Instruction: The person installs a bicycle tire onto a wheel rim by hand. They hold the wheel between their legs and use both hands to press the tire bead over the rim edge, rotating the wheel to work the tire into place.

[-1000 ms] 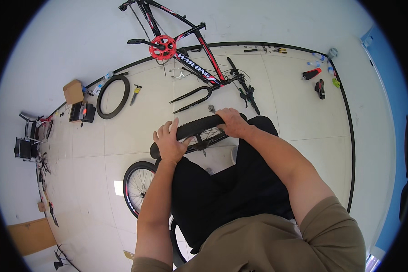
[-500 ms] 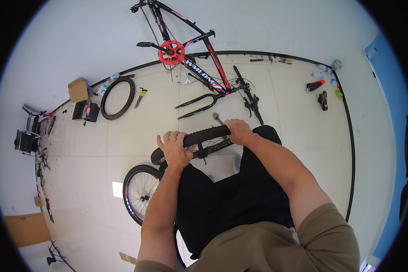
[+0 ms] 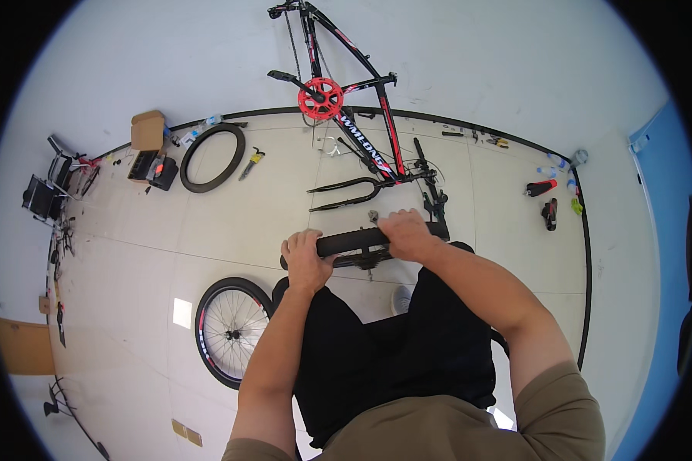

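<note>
Between my knees stands a bicycle wheel with a black knobby tire [image 3: 351, 242], seen nearly edge-on from above. My left hand [image 3: 306, 260] is wrapped over the tire's left part, its thumb on the near side. Farther right, my right hand [image 3: 407, 235] grips the top of the same tire with curled fingers. Beneath the tire, the spokes and hub are partly visible, dark against the floor. Just beyond the wheel a wrench [image 3: 374, 217] lies on the floor, partly hidden by the right hand and tire.
A black and red bicycle frame [image 3: 361, 146] leans at the far wall with its fork and handlebar [image 3: 432, 184]. Another wheel [image 3: 233, 333] lies at left. A loose tire [image 3: 213, 158], an adjustable wrench [image 3: 251, 164] and an open cardboard box [image 3: 148, 131] lie far left. Bottles [image 3: 550, 170] are at far right.
The wheel has levelled out and its right end now shows beyond my right hand. My left hand has shifted right and closed more around the tire. The view has turned slightly.
</note>
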`<move>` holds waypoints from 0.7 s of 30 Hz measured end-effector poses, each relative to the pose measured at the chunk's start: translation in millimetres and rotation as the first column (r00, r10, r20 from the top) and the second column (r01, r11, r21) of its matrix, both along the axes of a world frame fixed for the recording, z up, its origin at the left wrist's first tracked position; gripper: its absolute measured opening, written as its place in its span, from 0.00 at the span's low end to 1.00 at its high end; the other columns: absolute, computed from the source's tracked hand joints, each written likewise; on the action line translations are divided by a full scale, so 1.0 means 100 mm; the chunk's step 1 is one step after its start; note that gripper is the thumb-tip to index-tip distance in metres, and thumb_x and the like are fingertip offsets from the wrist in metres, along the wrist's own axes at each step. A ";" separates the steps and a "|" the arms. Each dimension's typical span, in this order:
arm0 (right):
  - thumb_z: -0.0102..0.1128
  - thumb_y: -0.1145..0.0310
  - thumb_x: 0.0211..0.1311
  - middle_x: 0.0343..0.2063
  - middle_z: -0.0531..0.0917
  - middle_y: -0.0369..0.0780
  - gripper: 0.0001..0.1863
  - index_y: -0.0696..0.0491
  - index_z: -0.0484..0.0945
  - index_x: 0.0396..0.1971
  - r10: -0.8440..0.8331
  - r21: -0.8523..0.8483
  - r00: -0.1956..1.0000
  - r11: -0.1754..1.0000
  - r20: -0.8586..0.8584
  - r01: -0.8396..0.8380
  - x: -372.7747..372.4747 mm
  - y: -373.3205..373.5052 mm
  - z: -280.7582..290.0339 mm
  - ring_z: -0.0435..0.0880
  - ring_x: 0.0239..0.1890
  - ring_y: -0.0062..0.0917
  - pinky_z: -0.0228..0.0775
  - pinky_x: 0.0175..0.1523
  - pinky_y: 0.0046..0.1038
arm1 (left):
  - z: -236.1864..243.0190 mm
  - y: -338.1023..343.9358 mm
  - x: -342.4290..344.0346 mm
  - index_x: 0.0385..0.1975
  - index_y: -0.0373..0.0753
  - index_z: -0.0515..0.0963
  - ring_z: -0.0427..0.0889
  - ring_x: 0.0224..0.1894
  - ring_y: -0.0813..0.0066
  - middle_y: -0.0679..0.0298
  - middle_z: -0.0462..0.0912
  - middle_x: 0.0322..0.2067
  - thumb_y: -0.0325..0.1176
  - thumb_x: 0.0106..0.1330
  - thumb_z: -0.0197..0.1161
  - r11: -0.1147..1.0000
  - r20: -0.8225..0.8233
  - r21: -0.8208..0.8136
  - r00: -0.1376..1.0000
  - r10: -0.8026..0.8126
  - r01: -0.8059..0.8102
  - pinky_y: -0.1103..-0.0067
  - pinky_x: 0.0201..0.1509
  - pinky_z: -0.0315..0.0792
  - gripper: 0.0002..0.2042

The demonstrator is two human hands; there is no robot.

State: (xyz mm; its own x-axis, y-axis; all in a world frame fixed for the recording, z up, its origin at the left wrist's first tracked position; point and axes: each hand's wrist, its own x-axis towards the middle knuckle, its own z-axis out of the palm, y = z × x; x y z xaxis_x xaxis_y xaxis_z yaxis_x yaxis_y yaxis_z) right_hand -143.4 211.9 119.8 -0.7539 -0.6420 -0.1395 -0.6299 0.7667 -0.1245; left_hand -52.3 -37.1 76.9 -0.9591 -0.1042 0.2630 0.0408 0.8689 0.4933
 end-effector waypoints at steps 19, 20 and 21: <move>0.70 0.65 0.61 0.51 0.81 0.50 0.26 0.54 0.75 0.59 -0.049 -0.460 0.953 0.868 0.298 0.188 -0.44 0.50 -0.31 0.78 0.57 0.47 0.70 0.63 0.41 | -0.20 -0.09 -0.26 0.63 0.50 0.75 0.72 0.61 0.56 0.62 0.79 0.53 0.41 0.53 0.80 0.995 -0.143 0.067 0.986 0.082 -0.073 0.50 0.70 0.55 0.35; 0.70 0.65 0.61 0.51 0.81 0.50 0.26 0.54 0.76 0.58 -0.072 -0.463 0.944 0.858 0.321 0.223 -0.44 0.52 -0.31 0.78 0.57 0.48 0.69 0.63 0.41 | -0.12 -0.04 -0.26 0.64 0.50 0.74 0.72 0.62 0.56 0.62 0.78 0.54 0.42 0.53 0.80 0.995 -0.136 0.080 0.988 0.070 -0.060 0.47 0.71 0.53 0.35; 0.69 0.64 0.62 0.50 0.82 0.50 0.24 0.53 0.77 0.57 -0.076 -0.468 0.956 0.859 0.282 0.207 -0.46 0.54 -0.37 0.79 0.55 0.48 0.70 0.62 0.40 | -0.08 -0.02 -0.25 0.63 0.52 0.75 0.73 0.61 0.58 0.63 0.79 0.53 0.48 0.54 0.79 0.997 -0.136 0.046 0.988 0.067 -0.061 0.45 0.71 0.52 0.35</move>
